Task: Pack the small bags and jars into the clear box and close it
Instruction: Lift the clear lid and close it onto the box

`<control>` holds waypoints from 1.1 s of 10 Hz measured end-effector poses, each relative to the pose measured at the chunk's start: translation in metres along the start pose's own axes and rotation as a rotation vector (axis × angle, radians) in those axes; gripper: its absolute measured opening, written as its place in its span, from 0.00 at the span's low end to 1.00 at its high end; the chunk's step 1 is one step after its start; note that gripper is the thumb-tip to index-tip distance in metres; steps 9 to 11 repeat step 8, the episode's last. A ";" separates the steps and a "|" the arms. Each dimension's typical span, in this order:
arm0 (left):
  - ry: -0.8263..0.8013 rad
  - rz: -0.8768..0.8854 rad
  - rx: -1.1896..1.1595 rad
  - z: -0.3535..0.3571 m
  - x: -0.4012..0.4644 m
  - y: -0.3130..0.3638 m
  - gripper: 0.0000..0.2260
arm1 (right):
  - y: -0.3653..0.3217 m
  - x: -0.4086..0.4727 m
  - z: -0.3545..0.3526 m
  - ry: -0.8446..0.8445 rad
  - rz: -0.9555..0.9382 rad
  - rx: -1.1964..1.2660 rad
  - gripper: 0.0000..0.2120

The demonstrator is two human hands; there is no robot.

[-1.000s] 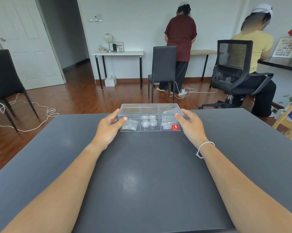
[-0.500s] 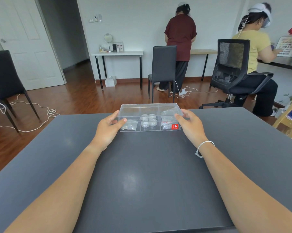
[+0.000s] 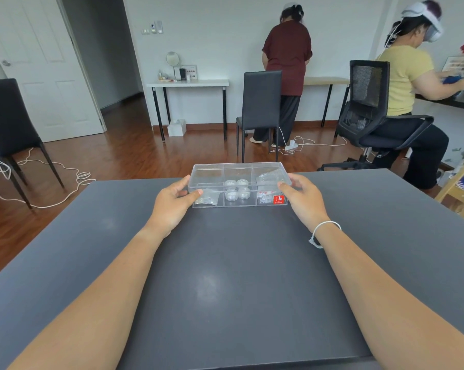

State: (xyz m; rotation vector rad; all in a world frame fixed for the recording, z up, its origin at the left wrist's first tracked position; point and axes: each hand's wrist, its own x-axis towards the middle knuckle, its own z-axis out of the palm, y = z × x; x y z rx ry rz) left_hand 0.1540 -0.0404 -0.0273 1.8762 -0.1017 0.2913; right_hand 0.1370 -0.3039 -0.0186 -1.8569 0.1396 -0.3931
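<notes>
On grey table (image 3: 225, 276), clear box (image 3: 239, 172) between both hands, bag contents indistinct

Single head-worn wide-angle view, facing forward and down, close over grey table (image 3: 225, 289)

Bright, even light, soft glare on the table (image 3: 207, 287), wide-angle edge bending.

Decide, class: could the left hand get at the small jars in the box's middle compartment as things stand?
Probably not: the lid seems to sit closed over the clear box, covering the small jars, though the left hand holds its end.
</notes>
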 end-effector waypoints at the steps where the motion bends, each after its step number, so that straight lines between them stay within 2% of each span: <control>1: 0.007 -0.001 0.004 0.001 -0.001 0.000 0.20 | 0.001 -0.001 0.000 0.000 -0.016 0.007 0.13; 4: 0.059 -0.003 0.090 -0.001 -0.013 0.004 0.26 | 0.002 -0.012 -0.002 0.036 -0.007 -0.076 0.22; 8: 0.063 0.026 0.239 -0.010 -0.043 0.009 0.23 | 0.003 -0.042 -0.013 0.068 -0.044 -0.173 0.20; 11: 0.063 0.026 0.239 -0.010 -0.043 0.009 0.23 | 0.003 -0.042 -0.013 0.068 -0.044 -0.173 0.20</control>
